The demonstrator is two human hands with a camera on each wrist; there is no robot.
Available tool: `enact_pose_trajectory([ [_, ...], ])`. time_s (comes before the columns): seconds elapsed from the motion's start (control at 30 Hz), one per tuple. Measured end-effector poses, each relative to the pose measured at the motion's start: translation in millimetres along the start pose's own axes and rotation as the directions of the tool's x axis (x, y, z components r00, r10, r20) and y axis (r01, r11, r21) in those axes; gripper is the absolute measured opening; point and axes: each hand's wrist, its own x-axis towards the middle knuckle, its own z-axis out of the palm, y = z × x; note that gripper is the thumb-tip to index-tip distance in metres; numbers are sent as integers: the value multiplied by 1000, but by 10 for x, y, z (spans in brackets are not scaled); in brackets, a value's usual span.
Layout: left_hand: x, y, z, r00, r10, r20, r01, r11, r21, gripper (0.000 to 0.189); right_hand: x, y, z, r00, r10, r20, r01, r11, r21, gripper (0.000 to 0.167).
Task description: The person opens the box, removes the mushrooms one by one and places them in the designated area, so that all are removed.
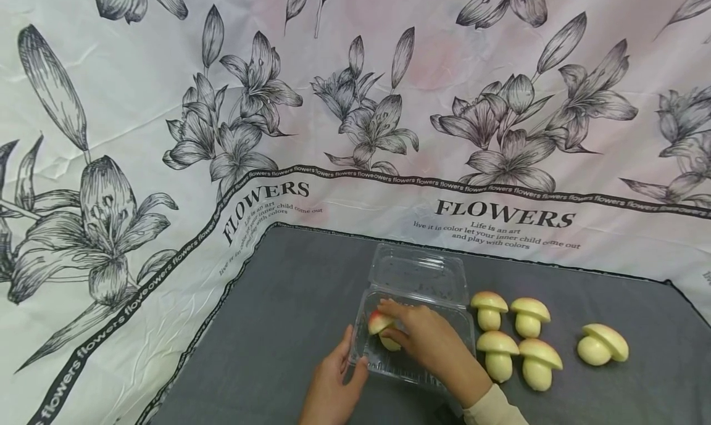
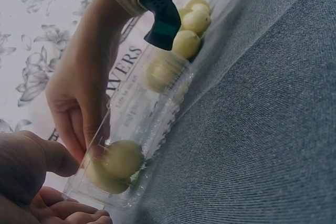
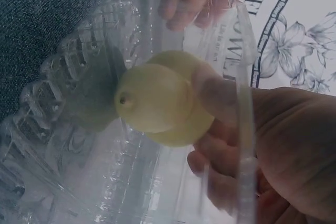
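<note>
A clear plastic clamshell container lies on the grey cloth, its lid folded back. My left hand holds the container's near left corner, thumb on the front wall and fingers along the left side. Inside, toward the left, my right hand grips a mushroom-shaped piece by its reddish cap. The pale yellow stem of this mushroom shows through the clear wall in the right wrist view, pointing toward the container's wall.
Several similar mushroom pieces lie grouped just right of the container. A single mushroom lies farther right. Flower-printed fabric stands behind and to the left of the grey cloth.
</note>
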Motion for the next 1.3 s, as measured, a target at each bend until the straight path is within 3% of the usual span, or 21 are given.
enact_pose_trajectory([
  [0.4,8,3,3,1000,-9,11,9,1000,-8,75,-3,15,20,1000,-9,-8,9,999,48,43],
  [0.7,0,3,17,999,36,-3,-36,999,12,73,5,13,10,999,-26,-24,26,1000,-2,38],
  [0.93,11,26,6,1000,27,6,-27,1000,11,74,14,-5,-5,1000,-13,5,13,1000,25,37],
  [1.3,-6,12,11,999,52,1,-52,999,17,73,-3,1,22,999,-32,-20,33,999,24,34],
])
